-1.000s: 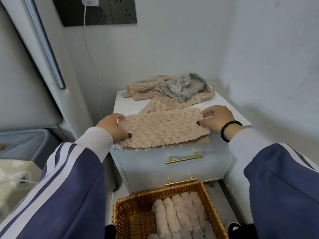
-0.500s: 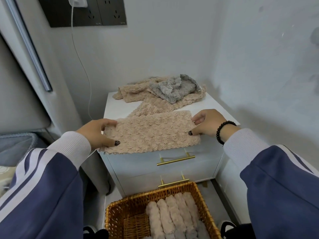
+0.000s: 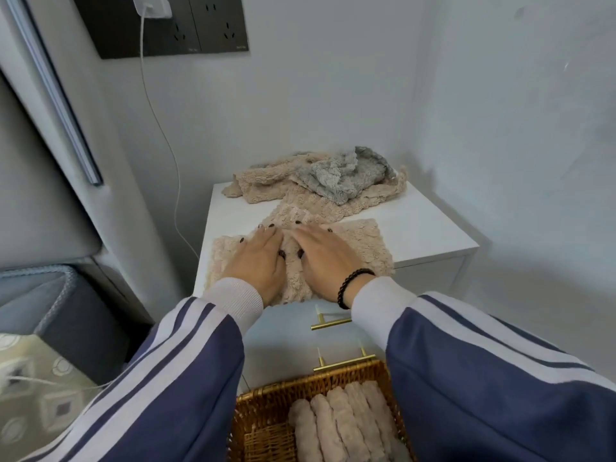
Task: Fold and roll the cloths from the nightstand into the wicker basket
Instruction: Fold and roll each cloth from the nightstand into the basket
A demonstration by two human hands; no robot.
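Beige fleece, the folded cloth [image 3: 360, 243], lies flat at the front edge of the nightstand [image 3: 433, 235], directly under both palms. Left hand [image 3: 258, 261] and right hand [image 3: 325, 258] rest side by side at its middle, fingers straight and spread, pressing down and pinching nothing. Long axis of the strip runs 9 to 3 o'clock, across my reach; more bare cloth shows beyond the right hand than beyond the left. Judgement: rolling should start from one short end, and each hand sits roughly equally near its own end.

Counts: one cloth under the hands. Heap of loose cloths [image 3: 266, 185] at 12 o'clock, touching the worked strip; one grey cloth [image 3: 346, 175] on top, beige ones beneath, number not separable. Wicker basket [image 3: 266, 425] at 6 o'clock on the floor, about five rolled cloths [image 3: 346, 425] side by side; edge cropped.
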